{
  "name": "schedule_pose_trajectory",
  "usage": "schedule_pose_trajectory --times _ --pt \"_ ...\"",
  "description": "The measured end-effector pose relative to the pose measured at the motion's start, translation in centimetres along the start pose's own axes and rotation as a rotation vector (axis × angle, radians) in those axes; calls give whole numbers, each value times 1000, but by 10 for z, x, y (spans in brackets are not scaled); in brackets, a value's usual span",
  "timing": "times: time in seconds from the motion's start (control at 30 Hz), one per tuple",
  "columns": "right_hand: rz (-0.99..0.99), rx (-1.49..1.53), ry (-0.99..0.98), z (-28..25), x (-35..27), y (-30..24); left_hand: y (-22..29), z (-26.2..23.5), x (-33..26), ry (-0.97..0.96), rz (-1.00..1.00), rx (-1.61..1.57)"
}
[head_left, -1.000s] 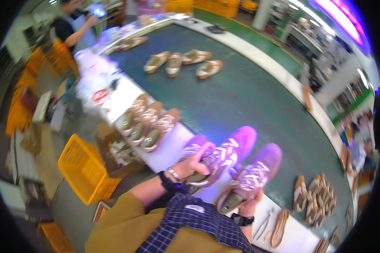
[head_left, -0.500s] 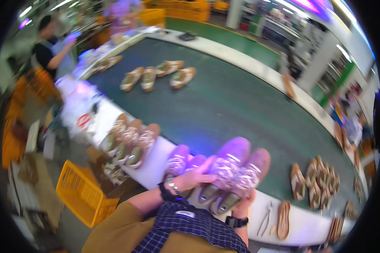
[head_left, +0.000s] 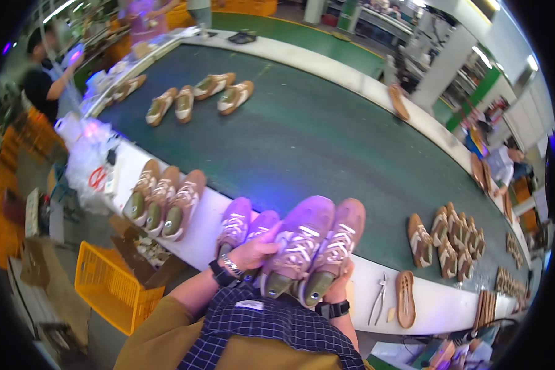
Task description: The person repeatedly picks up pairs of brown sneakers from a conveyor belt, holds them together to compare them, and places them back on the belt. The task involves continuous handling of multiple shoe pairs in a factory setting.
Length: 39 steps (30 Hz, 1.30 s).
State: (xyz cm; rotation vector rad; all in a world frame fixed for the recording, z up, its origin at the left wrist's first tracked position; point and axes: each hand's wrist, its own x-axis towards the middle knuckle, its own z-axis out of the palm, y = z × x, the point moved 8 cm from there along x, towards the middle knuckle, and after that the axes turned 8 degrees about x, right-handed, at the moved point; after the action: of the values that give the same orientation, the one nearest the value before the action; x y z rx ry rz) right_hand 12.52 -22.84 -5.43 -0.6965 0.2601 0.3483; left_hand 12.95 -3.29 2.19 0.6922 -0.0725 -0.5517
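Note:
My left hand [head_left: 256, 253] grips the side of a tan lace-up shoe upper [head_left: 296, 243] mounted on a green last, lit purple by a lamp. My right hand [head_left: 338, 285] holds a second matching shoe [head_left: 339, 246] pressed against the first, toes pointing away from me. Both shoes sit at the near white edge [head_left: 382, 271] of the green conveyor belt [head_left: 302, 135]. Two more shoes [head_left: 243, 225] lie just left of my left hand on that edge.
Three lasted shoes [head_left: 163, 200] lie further left on the white edge, several more [head_left: 197, 95] far up the belt. Soles [head_left: 447, 240] are stacked at the right, with pliers [head_left: 377, 299] and one sole [head_left: 405, 299] near my right hand. A yellow crate [head_left: 108, 287] stands below left. Other workers stand at the far left.
My hands brought the two shoes closer together, side by side. The view swung so the belt and left-hand shoes sit more to the left.

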Motion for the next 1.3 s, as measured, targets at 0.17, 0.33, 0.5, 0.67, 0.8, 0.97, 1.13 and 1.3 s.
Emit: schedule_pose_trajectory --times 0.17,0.33,0.5,0.67,0.8,0.97,1.13,1.3 --pt "33 97 -66 19 -4 1 24 21 -2 5 55 264" --pt "57 120 -70 6 -3 6 43 37 -8 -22 58 809" --pt "98 243 -23 14 -14 6 42 44 -11 -65 52 953" --pt "78 206 -7 23 -19 0 43 47 -9 -44 56 863" --pt "15 95 -10 43 -16 -19 46 33 -3 59 107 700" --pt "-132 182 -58 87 -10 -49 45 8 12 122 199 -114" --pt "-281 301 -53 88 -6 -64 52 -28 12 328 351 -350" --pt "-263 246 44 78 -11 -59 47 -44 1 457 390 -325"
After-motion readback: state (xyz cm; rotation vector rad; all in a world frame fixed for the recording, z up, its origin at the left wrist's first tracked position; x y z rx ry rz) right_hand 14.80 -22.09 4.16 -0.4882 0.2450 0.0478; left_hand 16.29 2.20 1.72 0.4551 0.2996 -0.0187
